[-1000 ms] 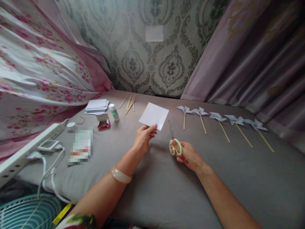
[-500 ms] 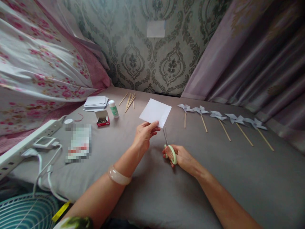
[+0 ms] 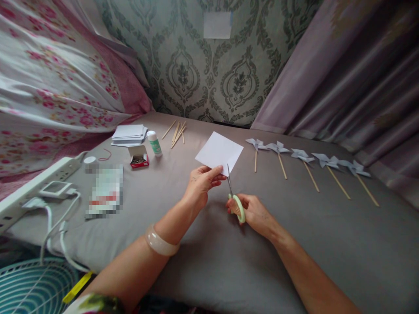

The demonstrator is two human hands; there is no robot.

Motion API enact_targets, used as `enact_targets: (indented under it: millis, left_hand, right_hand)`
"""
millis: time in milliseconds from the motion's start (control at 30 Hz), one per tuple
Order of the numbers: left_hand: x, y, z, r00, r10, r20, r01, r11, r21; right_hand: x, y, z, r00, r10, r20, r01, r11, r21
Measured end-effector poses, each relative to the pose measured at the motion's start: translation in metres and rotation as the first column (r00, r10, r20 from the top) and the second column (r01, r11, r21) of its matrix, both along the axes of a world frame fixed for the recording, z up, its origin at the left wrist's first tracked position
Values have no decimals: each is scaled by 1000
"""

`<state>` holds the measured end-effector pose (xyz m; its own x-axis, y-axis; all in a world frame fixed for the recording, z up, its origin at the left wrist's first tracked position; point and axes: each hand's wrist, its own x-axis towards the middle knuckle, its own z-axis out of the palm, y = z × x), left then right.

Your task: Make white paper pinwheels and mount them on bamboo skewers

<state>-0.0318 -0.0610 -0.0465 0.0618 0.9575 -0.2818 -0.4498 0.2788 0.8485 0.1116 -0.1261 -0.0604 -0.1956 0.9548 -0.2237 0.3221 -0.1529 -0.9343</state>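
Note:
A square sheet of white paper [image 3: 218, 149] is pinched at its near corner by my left hand [image 3: 203, 182], thumb on top. My right hand [image 3: 251, 213] grips a pair of scissors [image 3: 238, 208] with pale green handles. The scissor blades reach over the paper's near corner, just right of my left fingertips. Several white paper pinwheels [image 3: 301, 155] on wooden sticks lie in a row to the right.
At the back left are a stack of paper [image 3: 128, 134], loose wooden sticks [image 3: 177, 134], a glue stick [image 3: 154, 144] and an opened red box [image 3: 139, 158] of small metal pieces. A white power strip [image 3: 39, 192] with cables runs along the left edge, above a teal fan [image 3: 36, 283].
The scissor blades have moved up onto the paper's near corner. The paper and my left hand have shifted slightly right. The whole view has tilted a little.

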Motion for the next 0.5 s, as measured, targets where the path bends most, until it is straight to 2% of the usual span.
enact_targets:
  millis: [500]
  left_hand:
    - [1, -2, -1, 1000, 12, 15, -13, 999, 43]
  right_hand:
    - [1, 0, 0, 999, -50, 9, 50, 998, -25]
